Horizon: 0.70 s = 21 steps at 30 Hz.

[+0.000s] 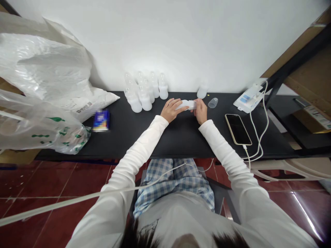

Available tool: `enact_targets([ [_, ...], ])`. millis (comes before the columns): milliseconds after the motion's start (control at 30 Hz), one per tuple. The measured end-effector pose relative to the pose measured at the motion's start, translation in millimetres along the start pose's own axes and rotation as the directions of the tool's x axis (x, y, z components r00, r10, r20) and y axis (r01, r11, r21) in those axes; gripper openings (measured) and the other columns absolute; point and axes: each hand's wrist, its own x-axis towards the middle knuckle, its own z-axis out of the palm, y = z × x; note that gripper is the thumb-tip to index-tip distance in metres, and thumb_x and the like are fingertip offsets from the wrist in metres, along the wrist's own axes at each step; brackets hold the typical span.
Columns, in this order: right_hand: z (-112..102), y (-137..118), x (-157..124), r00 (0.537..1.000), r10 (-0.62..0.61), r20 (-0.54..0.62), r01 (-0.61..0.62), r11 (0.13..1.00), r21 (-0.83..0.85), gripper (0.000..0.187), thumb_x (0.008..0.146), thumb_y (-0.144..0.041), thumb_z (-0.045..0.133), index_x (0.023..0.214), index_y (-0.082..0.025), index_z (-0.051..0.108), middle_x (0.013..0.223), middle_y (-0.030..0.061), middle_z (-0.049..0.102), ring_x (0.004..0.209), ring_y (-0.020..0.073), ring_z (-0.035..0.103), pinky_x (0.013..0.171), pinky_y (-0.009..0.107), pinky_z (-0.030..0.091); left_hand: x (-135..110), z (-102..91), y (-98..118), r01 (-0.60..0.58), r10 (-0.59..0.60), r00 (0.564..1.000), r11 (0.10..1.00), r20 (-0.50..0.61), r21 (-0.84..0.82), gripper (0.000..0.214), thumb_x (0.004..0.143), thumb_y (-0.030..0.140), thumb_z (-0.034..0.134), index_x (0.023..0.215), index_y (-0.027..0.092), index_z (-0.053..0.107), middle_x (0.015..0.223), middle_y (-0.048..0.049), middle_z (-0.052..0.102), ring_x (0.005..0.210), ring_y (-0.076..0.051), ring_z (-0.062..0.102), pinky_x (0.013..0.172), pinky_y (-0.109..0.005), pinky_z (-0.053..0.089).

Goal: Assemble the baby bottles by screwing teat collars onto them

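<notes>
A small white bottle point(183, 104) lies sideways between my two hands, above the black table. My left hand point(171, 109) is closed around its body. At the bottle's other end, the fingers of my right hand point(200, 111) are pinched on its whitish top point(191, 104); fine detail there is too small to tell. A clear dome-shaped cap point(213, 102) lies on the table just right of my right hand. Behind that hand stands a white bottle point(202, 91) by the wall. Several similar bottles with clear caps point(145, 98) stand grouped beyond my left hand.
White plastic bags point(46, 69) fill the left side, with a blue pack point(101, 120) beside them. To the right lie a phone point(238, 129) on a charging cable and a white power strip point(248, 97). A metal shelf frame with cardboard boxes point(310, 75) borders the far right.
</notes>
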Motion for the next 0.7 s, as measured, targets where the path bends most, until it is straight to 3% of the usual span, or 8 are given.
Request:
enact_targets([
  [100, 5, 0, 3, 0.993, 0.041, -0.110, -0.031, 0.995, 0.096, 0.064, 0.076, -0.090, 0.043, 0.072, -0.026, 0.045, 0.048, -0.0077, 0.038, 0.043, 0.0108, 0.037, 0.044, 0.026, 0.031, 1, -4.8, -2, -0.030, 0.031, 0.999, 0.998, 0.010, -0.058, 0.042, 0.102, 0.029, 0.034, 0.128, 0.029, 0.067, 0.130, -0.0079, 0.067, 0.137, -0.022, 0.054, 0.122, -0.047, 0.034],
  [233, 6, -2, 5, 0.995, 0.050, -0.088, -0.034, 0.983, 0.180, 0.064, 0.075, -0.089, 0.046, 0.067, -0.027, 0.032, 0.049, -0.0090, 0.027, 0.042, 0.0087, 0.028, 0.039, 0.026, 0.024, 2, -11.2, -8, -0.037, 0.037, 0.999, 0.990, 0.001, -0.133, 0.043, 0.099, 0.048, 0.045, 0.129, 0.025, 0.066, 0.133, -0.0102, 0.067, 0.134, -0.026, 0.057, 0.119, -0.048, 0.039],
  [400, 3, -6, 3, 0.990, -0.045, -0.132, 0.056, 0.995, 0.081, 0.064, 0.080, -0.085, 0.045, 0.062, -0.025, 0.030, 0.055, -0.0061, 0.028, 0.049, 0.0094, 0.031, 0.044, 0.026, 0.028, -1, -15.8, -10, -0.033, 0.028, 0.999, 0.986, -0.029, -0.161, 0.046, 0.095, 0.050, 0.056, 0.131, 0.023, 0.064, 0.135, -0.0106, 0.067, 0.120, -0.024, 0.063, 0.111, -0.043, 0.047],
  [500, -2, -11, 2, 0.983, -0.125, -0.132, 0.125, 0.992, -0.008, 0.062, 0.082, -0.082, 0.047, 0.060, -0.024, 0.035, 0.057, -0.0045, 0.033, 0.054, 0.0105, 0.034, 0.048, 0.027, 0.031, -3, -18.2, -3, 0.045, -0.050, 0.999, 0.971, -0.016, -0.236, 0.049, 0.088, 0.047, 0.067, 0.131, 0.024, 0.063, 0.132, -0.0085, 0.068, 0.115, -0.022, 0.065, 0.108, -0.039, 0.049],
  [600, -9, -14, 2, 0.988, -0.145, -0.058, 0.143, 0.989, -0.040, 0.058, 0.083, -0.079, 0.049, 0.064, -0.024, 0.045, 0.056, -0.0041, 0.038, 0.052, 0.0115, 0.037, 0.047, 0.028, 0.032, -3, -19.1, 3, 0.177, -0.170, 0.984, 0.902, 0.052, -0.395, 0.054, 0.081, 0.049, 0.074, 0.128, 0.024, 0.064, 0.129, -0.0067, 0.070, 0.113, -0.022, 0.067, 0.104, -0.037, 0.050],
  [700, -12, -15, 4, 0.994, -0.085, 0.073, 0.083, 0.996, 0.030, 0.055, 0.082, -0.078, 0.053, 0.075, -0.024, 0.056, 0.056, -0.0045, 0.047, 0.046, 0.0113, 0.040, 0.044, 0.028, 0.035, 0, -17.6, 1, 0.292, -0.292, 0.951, 0.722, 0.106, -0.627, 0.057, 0.075, 0.059, 0.073, 0.117, 0.019, 0.068, 0.116, -0.0075, 0.075, 0.105, -0.025, 0.070, 0.092, -0.034, 0.054],
])
